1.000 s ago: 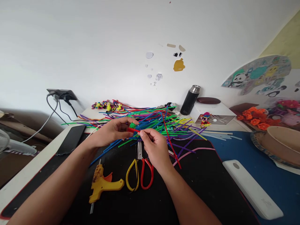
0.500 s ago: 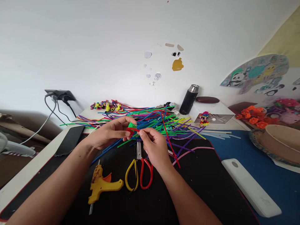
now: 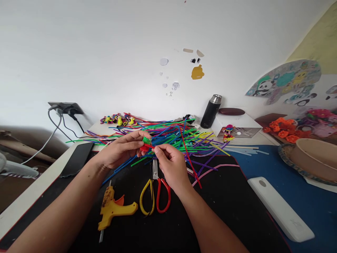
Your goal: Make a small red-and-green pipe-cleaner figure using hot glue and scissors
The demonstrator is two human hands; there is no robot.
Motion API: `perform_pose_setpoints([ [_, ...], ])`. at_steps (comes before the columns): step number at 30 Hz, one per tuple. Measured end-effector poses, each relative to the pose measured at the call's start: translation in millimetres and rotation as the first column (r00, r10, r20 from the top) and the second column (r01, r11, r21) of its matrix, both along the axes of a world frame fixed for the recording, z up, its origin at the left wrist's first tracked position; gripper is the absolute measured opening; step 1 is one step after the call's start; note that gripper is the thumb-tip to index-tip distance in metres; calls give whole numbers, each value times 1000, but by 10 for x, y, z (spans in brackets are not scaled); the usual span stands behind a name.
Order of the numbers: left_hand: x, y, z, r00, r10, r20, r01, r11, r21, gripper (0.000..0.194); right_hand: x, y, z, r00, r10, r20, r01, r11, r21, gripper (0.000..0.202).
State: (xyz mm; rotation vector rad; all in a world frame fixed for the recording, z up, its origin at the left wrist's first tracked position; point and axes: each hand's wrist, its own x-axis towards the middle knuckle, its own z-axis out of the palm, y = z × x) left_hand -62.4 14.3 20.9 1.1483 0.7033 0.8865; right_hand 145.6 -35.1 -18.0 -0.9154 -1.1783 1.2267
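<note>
Left hand (image 3: 123, 147) pinches a green-and-red piece (image 3: 146, 145) and right hand (image 3: 172, 165) its red end, near the far edge of the black mat (image 3: 210, 218). Red part shows rounder than a second ago, suggesting turning; scissors (image 3: 155, 173) lie nearer.

L fingers (image 3: 135, 144) + R fingers (image 3: 158, 152) on red-green pc (image 3: 144, 148) nr scissors (image 3: 155, 173)

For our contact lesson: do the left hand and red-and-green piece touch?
Touching: the head view shows the left hand holding the red-and-green piece at its fingertips.
</note>
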Motion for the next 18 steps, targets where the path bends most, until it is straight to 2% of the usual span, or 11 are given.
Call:
perform_pose_setpoints([
  [9, -43, 62, -43, 1000, -4, -18, 4, 1000, 13, 27, -18, -8, 5, 1000, 13, 1, -13, 1000, -9, 42],
  [18, -62, 73, -3, 993, 85, -85, -75, 990, 115, 27, 2, 3, 1, 999, 42, 14, -41, 999, -26, 42],
])
